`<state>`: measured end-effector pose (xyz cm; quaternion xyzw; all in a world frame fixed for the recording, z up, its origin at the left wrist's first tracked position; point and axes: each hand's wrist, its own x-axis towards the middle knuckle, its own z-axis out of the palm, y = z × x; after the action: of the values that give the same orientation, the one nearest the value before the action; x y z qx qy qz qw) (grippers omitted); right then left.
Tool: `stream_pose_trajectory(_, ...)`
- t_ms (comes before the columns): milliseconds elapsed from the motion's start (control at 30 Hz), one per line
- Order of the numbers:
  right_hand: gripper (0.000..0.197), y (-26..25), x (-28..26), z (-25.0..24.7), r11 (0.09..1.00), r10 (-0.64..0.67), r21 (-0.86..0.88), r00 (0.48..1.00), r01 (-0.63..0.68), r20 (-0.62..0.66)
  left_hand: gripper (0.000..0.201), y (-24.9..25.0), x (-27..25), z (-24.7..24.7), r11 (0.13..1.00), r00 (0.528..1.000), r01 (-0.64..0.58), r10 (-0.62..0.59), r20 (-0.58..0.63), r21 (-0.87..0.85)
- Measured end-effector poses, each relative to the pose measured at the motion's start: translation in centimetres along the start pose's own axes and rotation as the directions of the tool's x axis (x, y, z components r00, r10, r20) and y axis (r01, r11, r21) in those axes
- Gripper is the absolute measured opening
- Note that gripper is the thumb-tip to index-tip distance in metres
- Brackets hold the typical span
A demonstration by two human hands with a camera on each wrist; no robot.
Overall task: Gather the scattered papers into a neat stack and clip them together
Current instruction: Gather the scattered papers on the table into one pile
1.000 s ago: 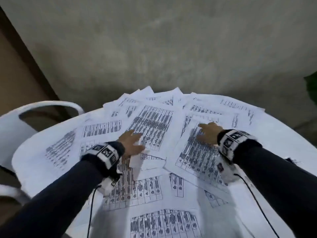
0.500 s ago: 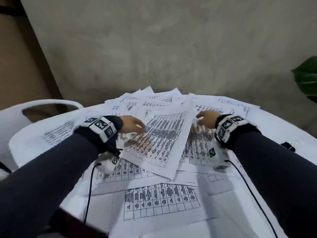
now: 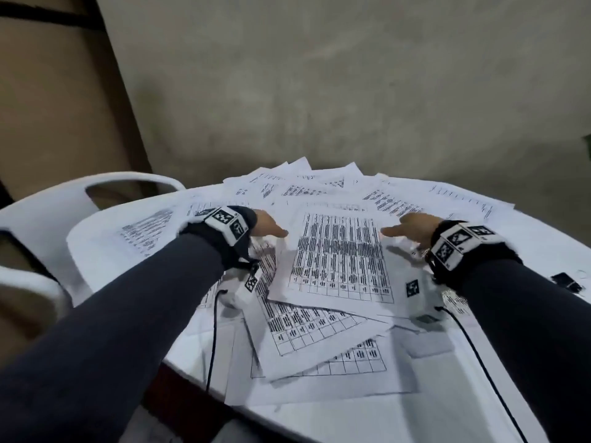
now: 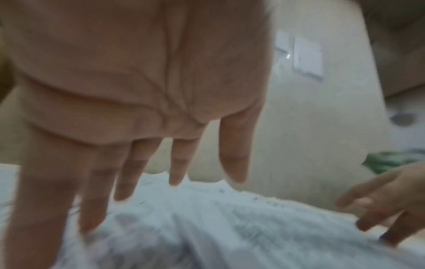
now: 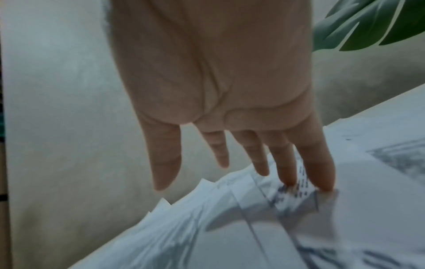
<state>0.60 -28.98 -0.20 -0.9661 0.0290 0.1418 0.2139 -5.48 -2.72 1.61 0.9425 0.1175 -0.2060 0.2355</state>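
Several white printed sheets lie overlapped on a round white table (image 3: 367, 420). The top sheet (image 3: 342, 257) sits between my hands. My left hand (image 3: 270, 226) is at its left edge, fingers straight and spread (image 4: 128, 174) over the papers (image 4: 207, 227). My right hand (image 3: 412, 227) is at the sheet's right edge, fingers straight, the outer fingertips (image 5: 324, 182) touching the papers (image 5: 253, 227). A black binder clip (image 3: 564, 281) lies on the table at the far right, behind my right forearm.
A white plastic chair (image 3: 48, 215) stands at the table's left. A grey wall rises behind the table. A green plant leaf (image 5: 372, 23) hangs to the right. Cables run from both wrist cameras along the table's near side.
Both hands drew several sheets inward toward the middle. The top sheet turned from slanted to nearly straight between them, and the pile shifted nearer the table's front edge.
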Motion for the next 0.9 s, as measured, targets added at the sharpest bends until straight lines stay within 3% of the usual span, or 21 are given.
stream_pose_trajectory(67,0.069,-0.4,-0.2,1.1,0.981,-0.018,-0.19,1.0,0.023,0.026,0.064,-0.5,0.0,0.4,0.998,1.0,0.001,-0.001,-0.004,-0.063)
stream_pose_trajectory(133,0.067,-1.6,-0.8,2.1,0.948,-0.075,-0.3,0.992,0.103,0.105,0.068,-0.3,-0.1,1.4,0.974,0.997,0.007,0.009,0.072,-0.225)
stream_pose_trajectory(200,0.076,-2.7,-0.8,2.6,0.971,-0.107,-0.203,0.987,0.13,0.123,0.071,0.1,-0.1,2.2,0.966,0.993,-0.052,0.076,0.088,-0.254)
stream_pose_trajectory(267,0.087,-2.8,-0.3,2.4,0.996,-0.083,0.017,0.996,0.082,0.042,0.07,0.1,0.4,2.8,0.929,0.994,-0.105,0.106,-0.018,-0.355)
stream_pose_trajectory(333,0.096,-2.4,0.5,2.4,0.97,0.026,0.244,0.997,-0.006,-0.077,0.074,-0.3,0.5,2.7,0.817,0.991,-0.124,0.075,-0.11,-0.563)
stream_pose_trajectory(367,0.094,-2.1,0.6,2.4,0.96,0.073,0.275,0.994,-0.048,-0.082,0.084,-0.7,0.7,2.6,0.765,0.989,-0.14,0.078,-0.125,-0.629)
stream_pose_trajectory(433,0.081,-1.6,0.5,2.7,0.966,0.11,0.241,0.993,-0.096,-0.045,0.104,-1.3,0.8,2.5,0.706,0.989,-0.145,0.107,-0.098,-0.693)
stream_pose_trajectory(533,0.063,-0.8,0.1,2.4,0.996,0.067,0.056,0.998,-0.066,-0.013,0.097,-2.4,0.6,1.9,0.693,0.984,-0.174,0.146,-0.101,-0.7)
stream_pose_trajectory(600,0.051,0.0,-0.2,1.2,0.994,0.071,-0.082,0.997,-0.074,-0.035,0.086,-3.2,-0.1,1.3,0.866,0.988,-0.157,0.137,-0.078,-0.474)
stream_pose_trajectory(633,0.041,0.4,-0.6,0.4,0.987,0.077,-0.138,0.996,-0.082,-0.04,0.083,-3.6,-0.8,1.1,0.968,0.993,-0.111,0.116,0.006,-0.225)
stream_pose_trajectory(667,0.037,0.9,-0.6,-0.3,0.98,0.076,-0.18,0.996,-0.085,-0.056,0.081,-4.1,-1.3,1.0,0.995,0.991,-0.09,0.085,0.107,0.039)
stream_pose_trajectory(733,0.05,1.6,-0.6,-1.1,0.958,0.119,-0.253,0.99,-0.134,-0.076,0.082,-5.0,-1.7,1.1,0.93,0.974,-0.087,0.005,0.225,0.357)
stream_pose_trajectory(800,0.063,1.7,-1.3,-1.2,0.951,0.105,-0.282,0.99,-0.128,-0.097,0.082,-5.6,-1.5,1.2,0.892,0.972,-0.094,-0.014,0.233,0.443)
stream_pose_trajectory(900,0.045,1.2,-1.5,0.1,0.971,0.089,-0.22,0.996,-0.093,-0.027,0.079,-5.8,-0.8,1.5,0.924,0.993,-0.059,0.017,0.113,0.378)
